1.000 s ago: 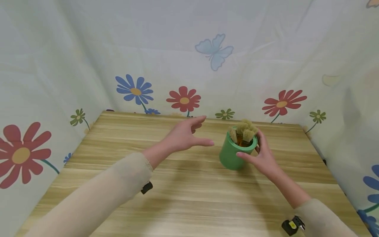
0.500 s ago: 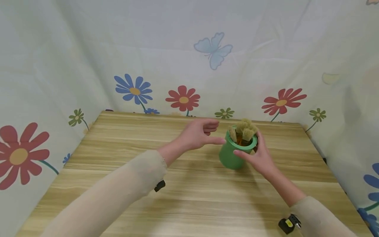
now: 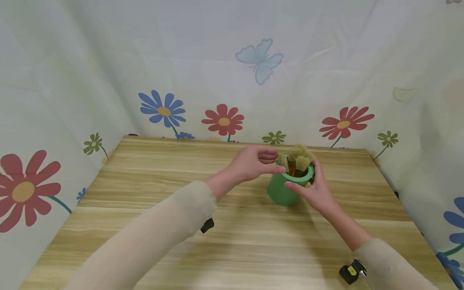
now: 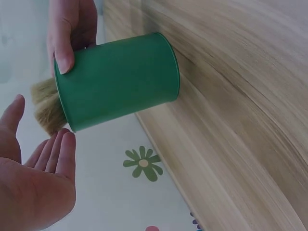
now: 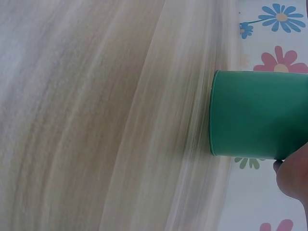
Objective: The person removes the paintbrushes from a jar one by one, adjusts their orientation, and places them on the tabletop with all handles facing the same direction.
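A green cylindrical pot (image 3: 282, 192) stands upright on the right part of the table, its wall plain and smooth in the left wrist view. Several tan bristle brushes (image 3: 301, 156) stick up over its rim, with orange-brown parts showing inside. My right hand (image 3: 320, 194) grips the pot from the right near the rim, thumb in front and fingers behind. From the left, my left hand (image 3: 251, 163) reaches to the rim with thumb and fingers spread apart. Its fingertips are right beside the leftmost bristles (image 4: 50, 114), without closing on them.
The wood-grain table (image 3: 174, 169) ends at a white cloth (image 3: 203, 68) printed with flowers and a butterfly, which hangs behind and at both sides. Black wrist devices (image 3: 349, 273) sit under both sleeves.
My left hand has moved right, from apart from the pot to its rim beside the bristles. My right hand keeps its grip, and the pot stays in place.
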A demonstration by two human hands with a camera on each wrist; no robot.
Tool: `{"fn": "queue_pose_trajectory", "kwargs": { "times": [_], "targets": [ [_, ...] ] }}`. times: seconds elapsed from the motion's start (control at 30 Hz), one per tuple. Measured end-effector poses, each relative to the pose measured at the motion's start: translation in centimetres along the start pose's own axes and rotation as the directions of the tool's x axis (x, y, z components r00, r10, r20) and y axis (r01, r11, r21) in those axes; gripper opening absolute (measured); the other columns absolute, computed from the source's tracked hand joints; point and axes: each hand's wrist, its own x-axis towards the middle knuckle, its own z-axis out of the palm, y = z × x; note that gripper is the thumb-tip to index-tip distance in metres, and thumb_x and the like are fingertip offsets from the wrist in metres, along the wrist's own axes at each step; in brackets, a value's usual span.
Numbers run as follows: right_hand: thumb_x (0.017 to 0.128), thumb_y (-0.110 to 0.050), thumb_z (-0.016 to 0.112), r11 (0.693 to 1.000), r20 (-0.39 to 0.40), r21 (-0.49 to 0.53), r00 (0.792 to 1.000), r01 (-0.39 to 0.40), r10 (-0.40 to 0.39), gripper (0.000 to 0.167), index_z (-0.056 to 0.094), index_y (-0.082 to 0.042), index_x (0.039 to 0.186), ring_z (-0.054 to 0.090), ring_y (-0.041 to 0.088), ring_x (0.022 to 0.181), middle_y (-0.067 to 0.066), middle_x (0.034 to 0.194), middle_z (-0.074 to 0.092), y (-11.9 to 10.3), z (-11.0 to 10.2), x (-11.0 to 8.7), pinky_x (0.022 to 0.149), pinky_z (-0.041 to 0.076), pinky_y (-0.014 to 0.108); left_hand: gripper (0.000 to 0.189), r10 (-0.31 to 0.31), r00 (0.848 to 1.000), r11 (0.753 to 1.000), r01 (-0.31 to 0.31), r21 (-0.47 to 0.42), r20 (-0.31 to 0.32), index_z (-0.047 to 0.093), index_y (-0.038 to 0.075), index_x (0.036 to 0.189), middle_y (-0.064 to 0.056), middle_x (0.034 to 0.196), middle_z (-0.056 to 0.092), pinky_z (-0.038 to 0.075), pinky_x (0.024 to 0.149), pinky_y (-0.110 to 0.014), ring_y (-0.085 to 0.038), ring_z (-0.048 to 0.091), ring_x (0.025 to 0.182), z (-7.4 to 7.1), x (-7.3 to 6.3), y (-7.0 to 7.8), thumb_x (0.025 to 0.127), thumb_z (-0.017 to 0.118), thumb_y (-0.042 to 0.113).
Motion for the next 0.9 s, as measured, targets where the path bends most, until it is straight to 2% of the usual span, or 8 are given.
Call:
{"fn": "queue_pose_trajectory", "kwargs": {
  "times": [0.33,0.57,0.73,0.9],
  "targets": [
    [0.093,-0.034,0.086,1.0,0.008,0.003,1.0,-0.004,0.004,0.11,0.01,-0.013,0.17,0.033,0.038,0.155,0.018,0.168,0.028,-0.2,-0.3,0.0,0.125,0.031,0.062,0.059,-0.049,0.996,0.999,0.05,0.001,-0.077,0.068,0.012,0.143,-0.004,0.136,0.073,0.058,0.103,-0.034,-0.017,0.07,0.125,1.2,0.8,1.0,0.091,0.089,0.033],
    [0.094,-0.035,0.086,1.0,0.008,-0.002,1.0,-0.008,0.008,0.11,0.009,-0.013,0.17,0.033,0.038,0.155,0.018,0.169,0.027,-0.2,-0.3,0.1,0.125,0.031,0.062,0.051,-0.083,0.981,0.995,0.09,0.034,-0.174,0.073,0.016,0.134,0.001,0.129,0.075,0.06,0.096,-0.031,-0.014,0.072,0.117,2.3,1.4,1.5,0.089,0.09,0.033],
    [0.094,-0.032,0.086,1.0,0.008,0.012,1.0,0.009,-0.009,0.109,0.01,-0.013,0.17,0.033,0.037,0.155,0.017,0.169,0.027,-0.3,-0.3,0.2,0.125,0.031,0.062,0.045,-0.045,0.969,0.994,0.069,0.088,-0.243,0.075,0.014,0.129,0.0,0.123,0.076,0.061,0.091,-0.028,-0.014,0.073,0.11,3.1,1.9,1.6,0.09,0.089,0.031],
    [0.093,-0.032,0.086,1.0,0.006,0.012,1.0,0.004,-0.004,0.11,0.01,-0.012,0.17,0.033,0.038,0.155,0.018,0.17,0.026,-0.2,-0.3,0.2,0.125,0.031,0.062,0.033,-0.004,0.963,0.991,0.04,0.129,-0.271,0.076,0.015,0.123,0.0,0.117,0.078,0.061,0.089,-0.026,-0.013,0.074,0.106,3.6,2.1,1.4,0.094,0.086,0.026]
  ]
}}
